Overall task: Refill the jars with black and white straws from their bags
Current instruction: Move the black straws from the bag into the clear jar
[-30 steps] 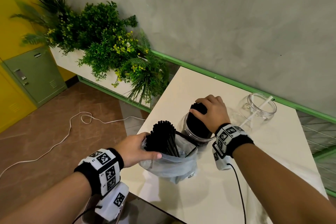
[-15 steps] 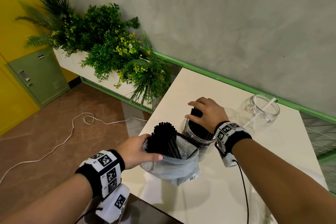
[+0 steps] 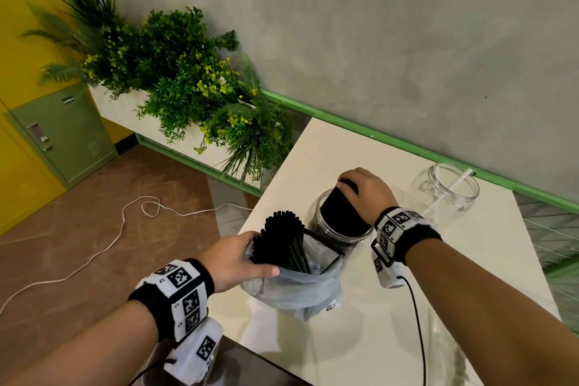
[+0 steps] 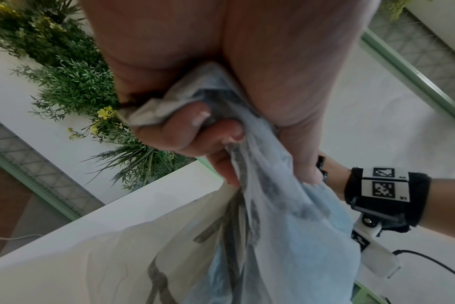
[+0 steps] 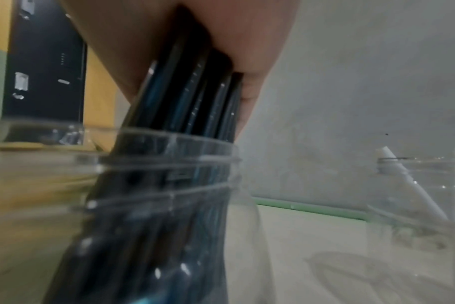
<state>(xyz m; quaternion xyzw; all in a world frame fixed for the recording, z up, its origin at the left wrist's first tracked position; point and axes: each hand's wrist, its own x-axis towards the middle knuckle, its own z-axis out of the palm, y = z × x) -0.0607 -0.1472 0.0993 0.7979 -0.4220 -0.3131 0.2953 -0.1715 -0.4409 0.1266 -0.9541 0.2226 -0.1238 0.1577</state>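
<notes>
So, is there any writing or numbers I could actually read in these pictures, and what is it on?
"81", as best it reads: beside a square code on the right wristband.
Left wristband: tiny characters beside its square codes, too small to read.
Bag: a patch of small print, too small to read.
Black panel behind the jars: white labels, blurred.

It looks like a café or shop interior: a long white planter of artificial greenery [image 3: 175,78] at upper left, yellow wall, green metal locker [image 3: 62,135], polished brown floor, grey plaster wall.
</notes>
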